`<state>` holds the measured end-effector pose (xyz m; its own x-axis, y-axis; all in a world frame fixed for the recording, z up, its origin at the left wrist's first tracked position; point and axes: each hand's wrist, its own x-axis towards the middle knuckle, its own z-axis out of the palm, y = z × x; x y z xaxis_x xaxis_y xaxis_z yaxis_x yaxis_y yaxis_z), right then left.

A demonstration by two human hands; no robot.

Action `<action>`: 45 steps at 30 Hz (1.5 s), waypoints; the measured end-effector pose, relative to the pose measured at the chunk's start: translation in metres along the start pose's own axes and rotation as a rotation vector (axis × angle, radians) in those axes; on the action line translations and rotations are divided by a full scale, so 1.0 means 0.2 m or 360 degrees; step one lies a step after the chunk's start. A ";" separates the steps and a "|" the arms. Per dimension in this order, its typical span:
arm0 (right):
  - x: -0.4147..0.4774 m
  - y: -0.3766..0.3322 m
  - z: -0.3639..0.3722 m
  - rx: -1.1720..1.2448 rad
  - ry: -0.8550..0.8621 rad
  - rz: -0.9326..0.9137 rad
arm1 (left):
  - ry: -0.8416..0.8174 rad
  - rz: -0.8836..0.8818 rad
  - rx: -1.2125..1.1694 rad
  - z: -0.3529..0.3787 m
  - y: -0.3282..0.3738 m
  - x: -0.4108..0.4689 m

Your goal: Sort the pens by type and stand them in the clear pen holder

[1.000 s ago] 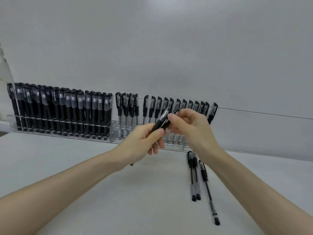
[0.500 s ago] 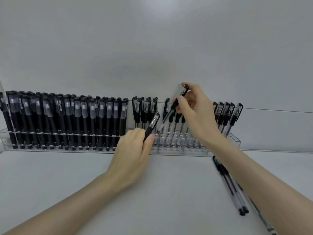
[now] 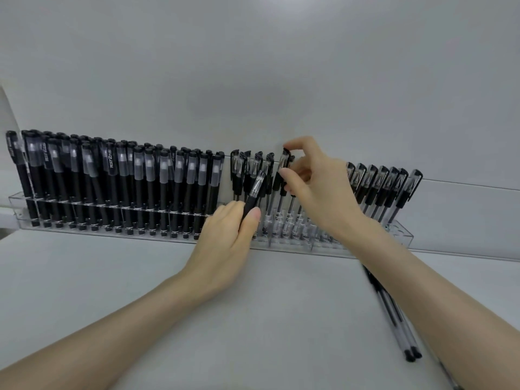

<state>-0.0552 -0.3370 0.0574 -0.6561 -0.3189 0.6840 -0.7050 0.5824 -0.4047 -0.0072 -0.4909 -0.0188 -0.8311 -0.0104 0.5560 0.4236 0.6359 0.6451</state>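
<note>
Over the clear pen holder, the right hand seemingly pinched a clear-barrelled pen into its slot; the left hand gripped another pen, needing seating next.

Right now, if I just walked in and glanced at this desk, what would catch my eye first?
Probably the long clear pen holder against the wall, crowded with upright pens: solid black ones fill its left half, clear-barrelled ones its right. Next, the two hands at its middle: the right hand pinches the cap of a pen standing in the holder, while the left hand grips another pen. A few loose pens lie on the table at right.
</note>
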 end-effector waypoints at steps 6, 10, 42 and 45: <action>0.05 -0.04 -0.03 -0.0005 -0.0116 0.0064 | 0.0018 0.0013 -0.0001 0.00 0.00 0.01; 0.01 -0.02 0.01 -0.0039 -0.0169 0.0106 | -0.0007 0.0014 0.0009 0.00 -0.01 0.01; -0.02 -0.02 -0.14 0.0368 0.0549 0.0144 | 0.0016 0.0493 0.0681 0.03 -0.05 -0.02; -0.02 -0.01 -0.11 0.0320 0.0537 0.0161 | 0.0026 0.0520 0.0741 0.03 -0.05 -0.02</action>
<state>-0.0467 -0.3208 0.0685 -0.6233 0.0152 0.7819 -0.7020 0.4296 -0.5680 -0.0095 -0.4931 -0.0304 -0.6764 0.2347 0.6982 0.4513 0.8812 0.1410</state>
